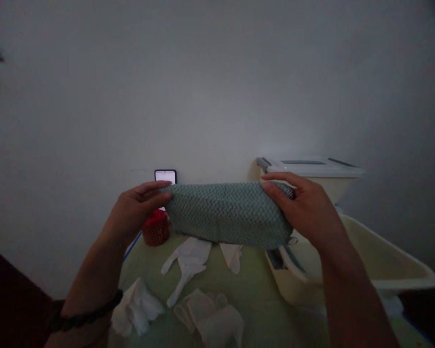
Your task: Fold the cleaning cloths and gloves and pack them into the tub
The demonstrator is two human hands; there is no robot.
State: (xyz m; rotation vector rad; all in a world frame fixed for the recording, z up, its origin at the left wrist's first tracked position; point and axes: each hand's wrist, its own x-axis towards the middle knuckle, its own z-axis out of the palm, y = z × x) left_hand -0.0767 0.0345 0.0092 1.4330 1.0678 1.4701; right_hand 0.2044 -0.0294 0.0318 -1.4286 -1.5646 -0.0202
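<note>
A pale green textured cloth (pixel 224 212) hangs stretched between my two hands, above the table. My left hand (pixel 139 205) pinches its upper left corner between thumb and fingers. At the other end, my right hand (pixel 300 205) grips the upper right corner, where a bit of black-and-white checked material shows by the fingers. The cloth hides part of the white gloves (pixel 190 263) lying beneath it. Closer to me are more pale gloves (pixel 213 316) and a crumpled white cloth (pixel 137 309).
A red woven container (pixel 155 228) and an upright phone (pixel 165 176) stand behind my left hand. On the right sits an open cream bin (pixel 391 285), with a lidded one (pixel 311 166) behind it. A plain wall (pixel 217 96) rises behind the green table (pixel 264 314).
</note>
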